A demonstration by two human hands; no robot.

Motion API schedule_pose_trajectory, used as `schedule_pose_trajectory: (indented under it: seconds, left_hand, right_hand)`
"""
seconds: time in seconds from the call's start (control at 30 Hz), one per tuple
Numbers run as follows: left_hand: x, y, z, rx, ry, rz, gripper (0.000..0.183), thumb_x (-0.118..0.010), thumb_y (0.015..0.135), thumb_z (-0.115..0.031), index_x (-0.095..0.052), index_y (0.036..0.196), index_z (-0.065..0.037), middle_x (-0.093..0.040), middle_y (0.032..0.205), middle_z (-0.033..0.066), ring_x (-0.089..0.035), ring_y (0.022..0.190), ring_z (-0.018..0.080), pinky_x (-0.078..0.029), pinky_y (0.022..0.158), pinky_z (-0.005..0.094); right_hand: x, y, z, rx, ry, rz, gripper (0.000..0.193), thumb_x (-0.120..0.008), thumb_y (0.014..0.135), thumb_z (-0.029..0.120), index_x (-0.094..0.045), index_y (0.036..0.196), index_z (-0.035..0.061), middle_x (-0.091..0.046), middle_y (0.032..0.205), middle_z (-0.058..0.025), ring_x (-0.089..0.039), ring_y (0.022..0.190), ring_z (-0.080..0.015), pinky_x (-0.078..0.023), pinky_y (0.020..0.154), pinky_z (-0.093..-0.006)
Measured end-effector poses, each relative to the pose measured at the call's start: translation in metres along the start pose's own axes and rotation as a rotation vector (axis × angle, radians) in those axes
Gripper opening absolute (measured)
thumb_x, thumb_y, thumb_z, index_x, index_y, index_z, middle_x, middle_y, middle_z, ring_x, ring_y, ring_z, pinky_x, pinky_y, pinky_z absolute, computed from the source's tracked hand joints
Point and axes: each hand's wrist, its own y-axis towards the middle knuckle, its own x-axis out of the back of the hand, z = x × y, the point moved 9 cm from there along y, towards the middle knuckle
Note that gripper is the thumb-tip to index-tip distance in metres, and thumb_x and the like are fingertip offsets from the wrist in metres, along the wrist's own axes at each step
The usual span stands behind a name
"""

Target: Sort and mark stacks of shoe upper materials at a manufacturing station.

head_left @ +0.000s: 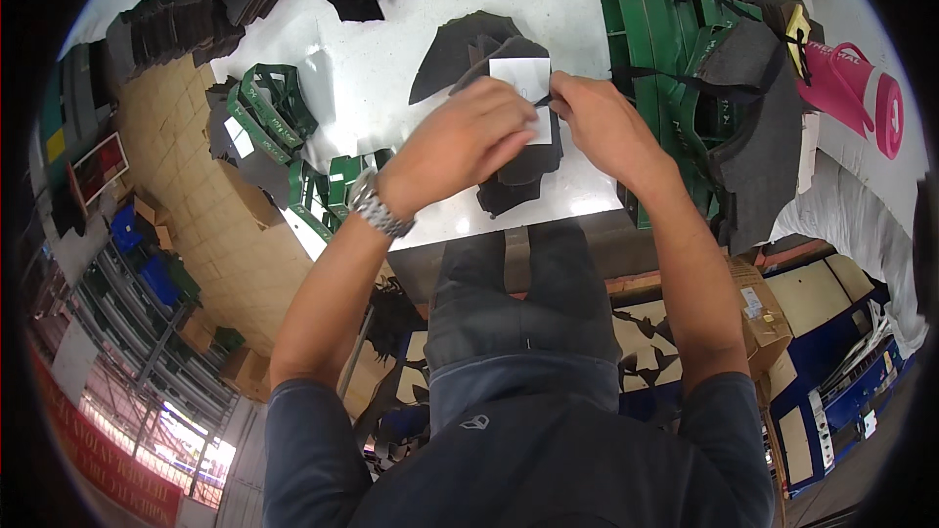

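Head view: at upper centre, a white rectangular paper sheet point(520, 71) lies on dark-grey, fabric-like cut pieces point(533, 168) over a glossy white table point(567, 20). The left hand point(469, 132), fingers curled, covers the sheet's lower left; the right hand point(595, 119), fingers bent, adjoins its right edge. Either hand's grip cannot be told.

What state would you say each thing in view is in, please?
Left hand: fingers curled, grip unclear.
Right hand: fingers bent, grip unclear.
White paper: partly covered.
Dark cut pieces: loosely stacked, overlapping unevenly.
Green straps on the left: looped in bundles.
Pink roll: rolled up.
Wristwatch: worn, apparently fastened.
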Motion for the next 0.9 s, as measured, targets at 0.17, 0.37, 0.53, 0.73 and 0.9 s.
schedule_pose_trajectory:
  seconds: [0.17,0.37,0.53,0.73,0.9]
  left_hand:
    - [-0.023,0.011,0.017,0.016,-0.090,0.138,0.009,-0.068,0.092,-0.011,-0.066,0.095,-0.003,-0.065,0.093,0.0107,-0.059,0.097,0.0313,-0.050,0.085,0.0396]
    - [-0.024,0.006,0.009,-0.056,0.034,0.139,0.024,-0.064,0.085,0.001,-0.067,0.108,-0.002,-0.067,0.100,0.0089,-0.059,0.102,0.0295,-0.050,0.087,0.0386]
    - [-0.024,0.009,0.007,0.064,0.006,0.055,0.023,-0.065,0.088,0.003,-0.059,0.110,0.000,-0.067,0.101,0.0152,-0.064,0.096,0.0352,-0.052,0.084,0.0430]
    - [-0.021,0.015,0.018,0.327,0.020,-0.039,0.026,-0.067,0.088,0.000,-0.052,0.109,0.000,-0.068,0.085,0.0214,-0.066,0.084,0.0411,-0.052,0.074,0.0475]
    - [-0.018,0.009,0.028,0.517,0.025,-0.032,0.011,-0.069,0.082,0.005,-0.067,0.093,0.002,-0.073,0.086,0.0193,-0.070,0.089,0.0366,-0.054,0.072,0.0436]
  right_hand:
    - [0.000,0.000,-0.003,-0.086,0.051,0.065,0.013,-0.060,0.096,0.008,-0.054,0.096,-0.0038,-0.062,0.086,-0.0253,-0.058,0.081,-0.0459,-0.047,0.072,-0.0474]
    - [-0.003,-0.003,-0.020,-0.291,0.380,0.141,0.022,-0.056,0.104,0.018,-0.057,0.092,0.0003,-0.054,0.070,-0.0071,-0.050,0.063,-0.0153,-0.042,0.060,-0.0327]
    - [-0.025,-0.006,-0.037,-0.507,0.631,0.155,0.034,-0.057,0.104,0.028,-0.061,0.092,-0.0039,-0.057,0.069,-0.0129,-0.055,0.064,-0.0221,-0.046,0.063,-0.0371]
    - [0.004,0.000,0.006,-0.197,0.149,-0.103,0.022,-0.057,0.102,0.017,-0.057,0.092,-0.0026,-0.062,0.081,-0.0187,-0.060,0.070,-0.0311,-0.048,0.066,-0.0424]
    - [0.003,-0.016,0.034,-0.052,0.032,-0.211,0.010,-0.062,0.095,0.008,-0.056,0.095,-0.0004,-0.063,0.085,-0.0210,-0.062,0.080,-0.0433,-0.048,0.070,-0.0491]
